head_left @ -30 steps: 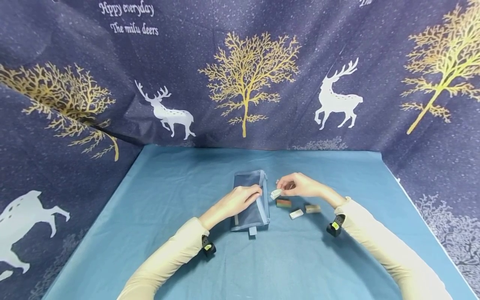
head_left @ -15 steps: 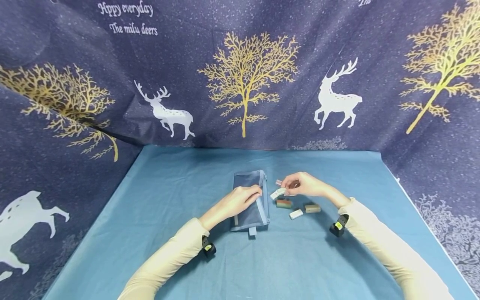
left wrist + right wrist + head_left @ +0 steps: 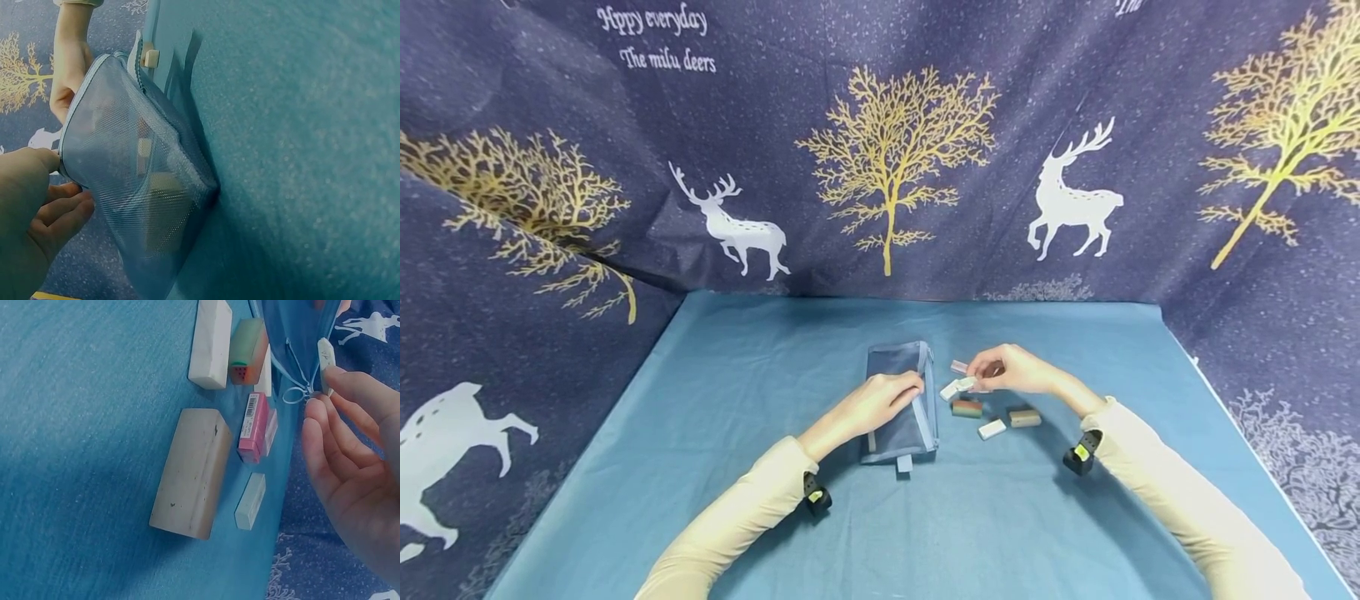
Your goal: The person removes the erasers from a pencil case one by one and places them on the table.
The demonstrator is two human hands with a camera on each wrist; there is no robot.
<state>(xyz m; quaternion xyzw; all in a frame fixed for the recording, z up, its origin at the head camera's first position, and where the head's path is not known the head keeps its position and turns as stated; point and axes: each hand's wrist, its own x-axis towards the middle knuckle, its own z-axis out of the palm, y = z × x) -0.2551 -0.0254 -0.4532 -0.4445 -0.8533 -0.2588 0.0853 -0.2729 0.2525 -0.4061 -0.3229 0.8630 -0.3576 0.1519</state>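
My left hand [image 3: 883,398] pinches the upper edge of a blue mesh zip pouch [image 3: 895,429] and holds it raised off the cloth. In the left wrist view the pouch [image 3: 125,162] stands tilted, and a yellowish block [image 3: 165,206] shows through the mesh. To the right of the pouch, my right hand [image 3: 1011,369] pinches a small white eraser [image 3: 325,359] between thumb and fingertips. Below that hand lie a white eraser [image 3: 950,391] and an orange-and-green eraser [image 3: 967,409]. A pink-sleeved eraser [image 3: 252,428] shows in the right wrist view.
A large beige block eraser [image 3: 190,472] and another white eraser [image 3: 992,429] lie nearer me on the right. A small pale eraser [image 3: 251,500] lies beside the pink one. Blue cloth [image 3: 775,350] covers the table, with a dark printed curtain [image 3: 737,125] behind it.
My right hand has drawn slightly right, away from the pouch, with the small white eraser in its fingers. The white and pink erasers beneath it show more. The left hand keeps its place.
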